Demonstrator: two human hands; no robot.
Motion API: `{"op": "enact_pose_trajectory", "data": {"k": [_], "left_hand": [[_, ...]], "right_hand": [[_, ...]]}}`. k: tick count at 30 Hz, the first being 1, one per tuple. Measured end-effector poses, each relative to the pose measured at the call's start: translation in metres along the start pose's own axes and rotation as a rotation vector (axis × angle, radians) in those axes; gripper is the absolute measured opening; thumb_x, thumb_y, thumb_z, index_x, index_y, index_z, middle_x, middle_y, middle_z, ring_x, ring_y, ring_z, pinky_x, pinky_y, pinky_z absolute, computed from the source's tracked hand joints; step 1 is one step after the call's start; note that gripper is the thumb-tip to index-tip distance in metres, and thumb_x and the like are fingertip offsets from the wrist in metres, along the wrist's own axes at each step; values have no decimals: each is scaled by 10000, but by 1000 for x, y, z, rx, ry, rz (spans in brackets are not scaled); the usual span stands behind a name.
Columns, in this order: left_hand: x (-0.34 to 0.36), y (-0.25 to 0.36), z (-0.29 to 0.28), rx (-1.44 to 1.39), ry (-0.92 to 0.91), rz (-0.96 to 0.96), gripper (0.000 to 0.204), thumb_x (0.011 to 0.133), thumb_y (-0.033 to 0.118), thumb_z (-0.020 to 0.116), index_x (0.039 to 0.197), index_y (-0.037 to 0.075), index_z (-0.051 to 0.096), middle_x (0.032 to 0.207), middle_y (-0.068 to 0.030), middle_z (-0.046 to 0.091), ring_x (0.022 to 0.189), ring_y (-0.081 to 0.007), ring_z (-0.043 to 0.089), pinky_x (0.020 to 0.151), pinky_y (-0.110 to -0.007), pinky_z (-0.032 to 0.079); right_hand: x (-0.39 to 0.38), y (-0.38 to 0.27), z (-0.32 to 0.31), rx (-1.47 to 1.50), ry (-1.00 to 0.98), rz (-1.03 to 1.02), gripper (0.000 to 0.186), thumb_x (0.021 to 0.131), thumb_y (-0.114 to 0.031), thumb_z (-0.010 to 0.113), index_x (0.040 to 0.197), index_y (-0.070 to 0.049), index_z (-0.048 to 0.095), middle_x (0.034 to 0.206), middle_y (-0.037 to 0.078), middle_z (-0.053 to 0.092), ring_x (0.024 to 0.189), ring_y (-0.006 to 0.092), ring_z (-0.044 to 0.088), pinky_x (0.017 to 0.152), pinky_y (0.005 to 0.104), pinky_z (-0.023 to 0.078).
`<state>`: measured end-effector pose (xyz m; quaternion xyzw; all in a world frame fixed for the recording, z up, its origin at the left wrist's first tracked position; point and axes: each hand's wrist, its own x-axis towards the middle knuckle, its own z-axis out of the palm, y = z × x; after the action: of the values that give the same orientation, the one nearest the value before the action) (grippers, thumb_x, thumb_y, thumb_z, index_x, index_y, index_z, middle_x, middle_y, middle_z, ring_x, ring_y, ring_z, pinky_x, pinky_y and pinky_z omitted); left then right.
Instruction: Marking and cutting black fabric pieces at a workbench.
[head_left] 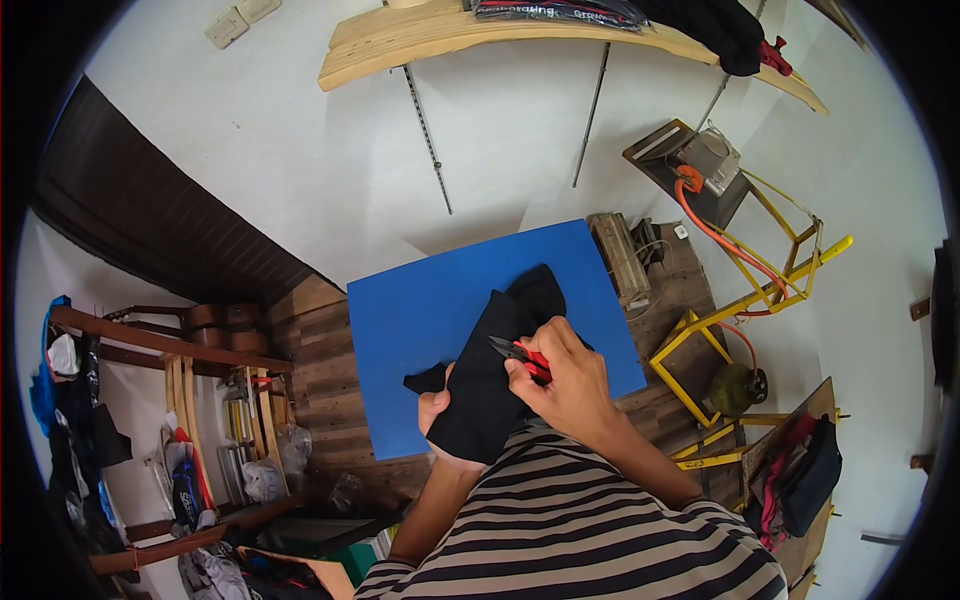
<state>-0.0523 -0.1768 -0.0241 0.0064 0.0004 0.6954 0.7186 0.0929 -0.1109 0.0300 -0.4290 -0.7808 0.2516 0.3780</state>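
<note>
A folded piece of black fabric (480,390) lies across the lower middle of a blue tabletop (400,330) and over the near edge. My left hand (438,420) grips the fabric at its lower left, with the fingers partly hidden under it. My right hand (565,385) is closed on small snips with red handles (530,360); their dark blades point left over the fabric. Whether the blades touch it, I cannot tell. A smaller black piece (425,380) shows on the blue surface to the left, partly behind the fabric.
A wooden wall shelf (390,40) holds garments. At right stand a yellow metal frame (785,250), a green gas cylinder (735,390) and a board with clothing (805,470). Racks of clothes (80,450), a guitar (215,325) and a dark door (140,190) are at left.
</note>
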Motion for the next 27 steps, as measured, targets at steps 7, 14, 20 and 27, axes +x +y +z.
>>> {"op": "enact_pose_trajectory", "data": {"k": [7,14,20,27], "left_hand": [[2,-1,3,66,43,0,377,814,236,497,1116,25,572,1253,-206,546,1149,-345,535,1024,-463,404],[3,-2,5,51,67,22,428,812,248,492,1165,12,550,1272,-206,534,1176,-342,515,1045,-457,381],[4,-2,1,66,31,25,542,814,284,483,1253,-33,498,1294,-213,525,1187,-340,515,1055,-436,376],[3,0,2,-22,82,-4,438,794,223,494,1162,2,581,1311,-227,527,1207,-370,510,1076,-475,358]], "right_hand": [[0,5,3,-19,39,-55,256,761,-195,719,851,-32,544,836,86,539,599,260,612,503,344,504],[0,0,0,3,-3,-19,254,730,-106,729,878,-3,550,836,115,549,679,278,617,579,340,512],[-1,3,-1,-6,-20,-32,257,726,-98,727,903,-9,562,843,122,553,688,294,612,585,348,514],[15,26,-1,446,58,282,390,827,-303,742,1033,-21,570,711,12,519,644,106,496,623,252,440]]}}
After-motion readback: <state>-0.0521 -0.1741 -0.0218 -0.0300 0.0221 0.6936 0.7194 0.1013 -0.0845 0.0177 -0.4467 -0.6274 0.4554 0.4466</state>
